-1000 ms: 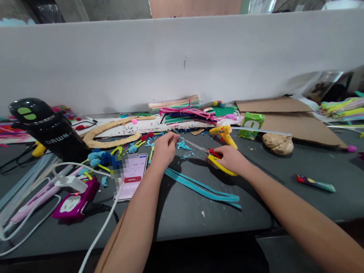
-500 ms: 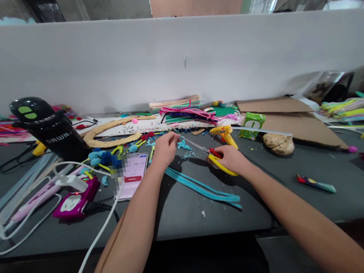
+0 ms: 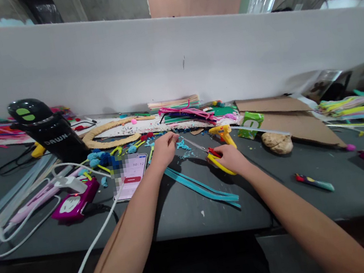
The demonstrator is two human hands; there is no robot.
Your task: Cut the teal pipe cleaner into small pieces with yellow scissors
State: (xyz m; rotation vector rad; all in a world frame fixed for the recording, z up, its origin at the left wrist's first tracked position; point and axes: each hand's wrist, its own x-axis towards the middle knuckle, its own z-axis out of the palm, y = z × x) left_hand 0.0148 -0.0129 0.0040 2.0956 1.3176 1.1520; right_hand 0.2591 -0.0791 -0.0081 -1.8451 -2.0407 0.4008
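My right hand [image 3: 231,158] is closed around a pair of scissors [image 3: 219,166] with yellow and red handles. The blades point left, toward the fingertips of my left hand [image 3: 166,150]. Thumb and fingers of that left hand are pinched together; whatever is between them is too small to make out. Light blue fuzzy cut pieces [image 3: 182,144] and small scraps lie on the table just below the blades. Several blue pipe cleaners [image 3: 205,189] stretch across the table between my forearms.
On the left are a phone [image 3: 135,174], a purple power strip [image 3: 76,204] with white cables and a black bottle [image 3: 56,136]. A yellow glue gun [image 3: 224,135], green packet [image 3: 250,125], stone-like lump [image 3: 277,143], cardboard [image 3: 306,127] and a utility knife [image 3: 314,182] are on the right.
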